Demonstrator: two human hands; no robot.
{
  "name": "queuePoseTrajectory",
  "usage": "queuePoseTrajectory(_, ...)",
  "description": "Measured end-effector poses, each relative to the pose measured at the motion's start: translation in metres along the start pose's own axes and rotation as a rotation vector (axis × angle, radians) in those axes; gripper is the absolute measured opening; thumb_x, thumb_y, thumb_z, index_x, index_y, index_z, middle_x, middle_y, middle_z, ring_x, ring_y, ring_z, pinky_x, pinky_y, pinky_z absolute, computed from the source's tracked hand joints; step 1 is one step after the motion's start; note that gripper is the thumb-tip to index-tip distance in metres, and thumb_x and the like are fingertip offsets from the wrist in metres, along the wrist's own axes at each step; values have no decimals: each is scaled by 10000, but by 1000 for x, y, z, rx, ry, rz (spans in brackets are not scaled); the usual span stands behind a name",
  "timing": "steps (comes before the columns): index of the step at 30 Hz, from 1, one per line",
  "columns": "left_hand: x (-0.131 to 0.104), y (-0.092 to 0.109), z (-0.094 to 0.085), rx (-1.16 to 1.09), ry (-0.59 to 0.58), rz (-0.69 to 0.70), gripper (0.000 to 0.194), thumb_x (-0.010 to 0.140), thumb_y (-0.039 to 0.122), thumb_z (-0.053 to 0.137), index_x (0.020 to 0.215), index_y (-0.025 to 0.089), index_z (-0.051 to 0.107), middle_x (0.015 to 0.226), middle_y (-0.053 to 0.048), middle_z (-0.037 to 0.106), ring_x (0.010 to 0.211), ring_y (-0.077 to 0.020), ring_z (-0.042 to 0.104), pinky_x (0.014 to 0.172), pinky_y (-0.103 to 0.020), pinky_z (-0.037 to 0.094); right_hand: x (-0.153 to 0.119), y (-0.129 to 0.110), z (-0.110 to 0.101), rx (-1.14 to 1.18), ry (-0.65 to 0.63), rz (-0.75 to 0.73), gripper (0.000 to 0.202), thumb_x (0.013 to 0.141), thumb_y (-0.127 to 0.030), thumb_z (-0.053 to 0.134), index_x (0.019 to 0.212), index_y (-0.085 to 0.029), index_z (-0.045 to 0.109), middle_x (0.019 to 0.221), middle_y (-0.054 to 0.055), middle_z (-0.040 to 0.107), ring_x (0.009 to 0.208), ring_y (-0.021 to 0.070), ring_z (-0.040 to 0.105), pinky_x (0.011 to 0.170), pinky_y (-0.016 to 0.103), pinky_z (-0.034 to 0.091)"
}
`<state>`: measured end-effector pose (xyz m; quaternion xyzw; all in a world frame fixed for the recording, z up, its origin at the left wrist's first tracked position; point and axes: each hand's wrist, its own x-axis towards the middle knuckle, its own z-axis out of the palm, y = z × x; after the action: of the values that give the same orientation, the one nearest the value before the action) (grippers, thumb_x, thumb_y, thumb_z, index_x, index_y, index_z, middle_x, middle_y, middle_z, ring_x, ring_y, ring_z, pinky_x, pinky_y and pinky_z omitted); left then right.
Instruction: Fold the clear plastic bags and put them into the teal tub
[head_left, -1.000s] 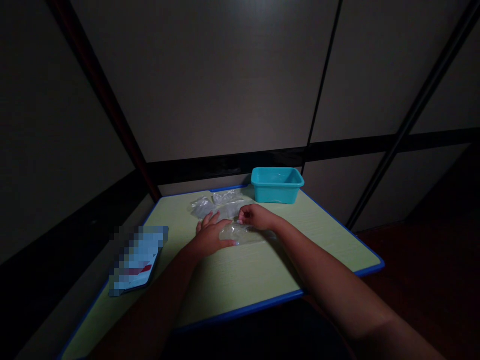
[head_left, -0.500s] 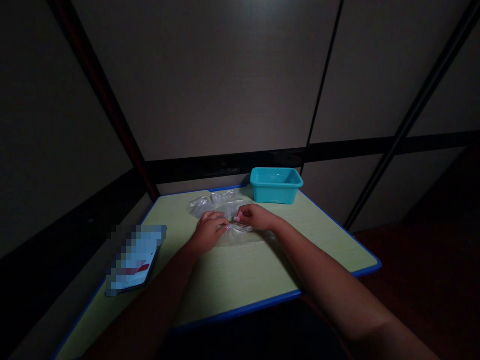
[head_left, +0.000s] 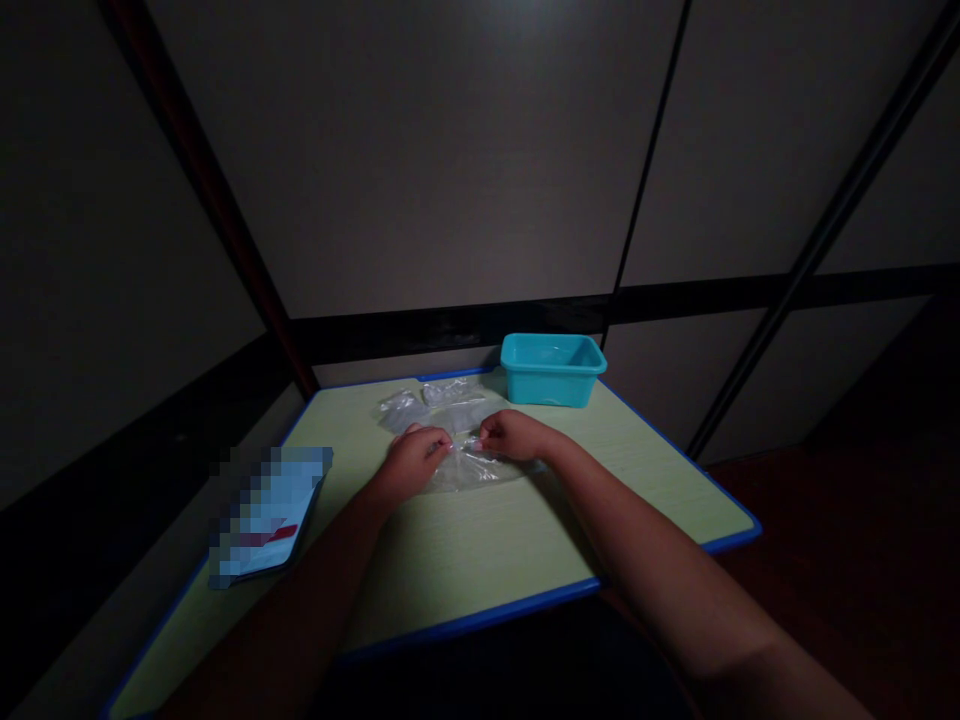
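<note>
A clear plastic bag (head_left: 472,472) lies on the pale yellow-green table (head_left: 465,560), between and in front of both hands. My left hand (head_left: 415,460) pinches its upper edge from the left, thumb against the fingers. From the right, my right hand (head_left: 512,436) grips the same edge with closed fingertips, a short gap away from the left hand. Just beyond the hands are more clear plastic pieces: a crumpled one (head_left: 403,404) at the left and another (head_left: 444,391) behind it. Whether anything lies inside the bag is too dim to tell.
A turquoise bin (head_left: 552,384) stands at the table's back right. At the left edge lies a flat light-blue item (head_left: 281,510) with a red mark, partly blurred. Wall panels (head_left: 450,180) rise behind the table, which has a blue rim.
My left hand has moved slightly left and its fingers have closed together. My right hand has shifted slightly right. The bag's near part looks more raised and wrinkled.
</note>
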<state>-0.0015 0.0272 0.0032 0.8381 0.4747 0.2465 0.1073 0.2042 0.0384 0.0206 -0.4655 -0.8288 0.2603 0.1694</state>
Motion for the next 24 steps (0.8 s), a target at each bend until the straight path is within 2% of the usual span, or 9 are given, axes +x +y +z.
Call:
queuePoseTrajectory(4, -1, 0, 1, 23, -58, -62, 169, 782, 285, 489, 729, 201, 625, 734, -5, 626, 775, -169, 543, 683, -250, 395, -3, -4, -3, -113, 45, 18, 293, 827, -360, 508, 713, -114, 619, 573, -1, 553, 513, 78, 400, 502, 206, 267)
queuePoseTrajectory(7, -1, 1, 2, 51, -69, -78, 164, 777, 295, 495, 743, 206, 628, 757, -8, 633, 808, -174, 547, 708, -258, 387, -5, -6, -6, -217, 65, 25, 292, 847, -346, 488, 718, -119, 618, 609, 13, 567, 531, 82, 401, 497, 209, 253)
queuePoseTrajectory(16, -4, 6, -2, 200, -40, -174, 229, 820, 362, 456, 729, 218, 609, 864, -20, 637, 926, -211, 505, 776, -325, 342, -3, -5, -8, -428, -33, 83, 250, 828, -326, 520, 785, -128, 666, 766, 77, 658, 611, 117, 489, 529, 226, 282)
queuePoseTrajectory(24, -7, 6, -1, 258, -39, -172, 177, 782, 358, 516, 703, 219, 592, 919, -32, 591, 971, -248, 450, 783, -375, 346, -2, -2, -2, -487, -26, 91, 263, 807, -340, 522, 858, -135, 679, 875, 124, 677, 722, 185, 577, 555, 252, 314)
